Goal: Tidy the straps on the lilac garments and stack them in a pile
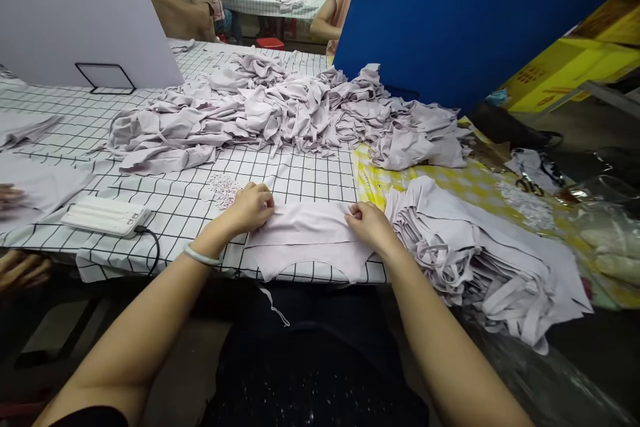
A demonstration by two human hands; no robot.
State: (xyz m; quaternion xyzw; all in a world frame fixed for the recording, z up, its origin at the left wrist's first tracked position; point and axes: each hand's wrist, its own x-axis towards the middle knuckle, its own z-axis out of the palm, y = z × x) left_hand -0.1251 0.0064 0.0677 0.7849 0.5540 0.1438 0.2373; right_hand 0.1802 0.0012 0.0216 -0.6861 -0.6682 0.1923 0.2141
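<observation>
A pale pinkish-grey fabric piece point(305, 237) lies stretched flat along the table's near edge, its lower side cut in a curve. My left hand point(255, 205) pinches its upper left corner, while my right hand point(369, 221) pinches the upper right corner. Below the left end of the cloth a thin strip point(273, 307) dangles over the edge. Right of my right hand sits a stack of similar fabric pieces point(480, 247) with loose straps. Small paper-like bits point(224, 191) are scattered beside my left hand.
A heap of loose fabric pieces point(290, 107) spreads across the checked table point(310, 177). On the left are a white power bank point(105, 215) with a black cable and a co-worker's hand point(23, 270). Blue point(450, 20) and white point(85, 13) boards stand behind. Scissors point(529, 187) lie at right.
</observation>
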